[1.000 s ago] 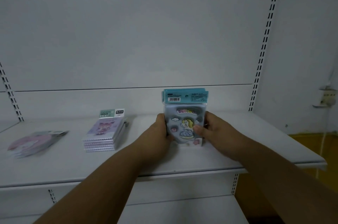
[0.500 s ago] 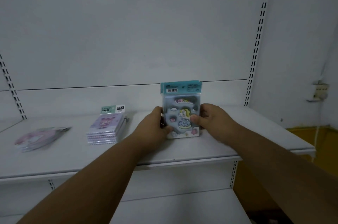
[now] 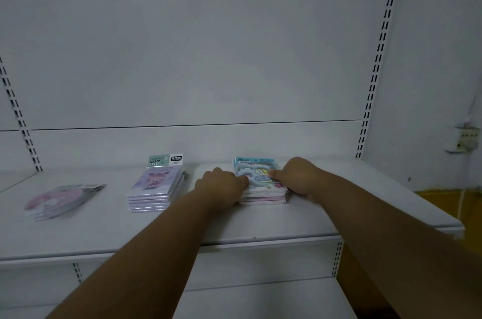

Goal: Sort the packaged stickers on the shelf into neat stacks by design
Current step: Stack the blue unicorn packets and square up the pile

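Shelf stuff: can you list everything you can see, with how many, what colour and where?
Unicorn sticker stack: one, blue and pink, lying flat right of middle on the shelf, between both hands.
Purple sticker stack: one, purple with a green header, left of middle.
Pink sticker pile: one, pink and grey, far left, blurred and untidy.
Shelf: one, white, across the picture.
Back panel: one, white, behind the shelf.
Wall socket: one, pale, far right wall.
Left hand: one, on the unicorn stack's left edge.
Right hand: one, on its right edge.
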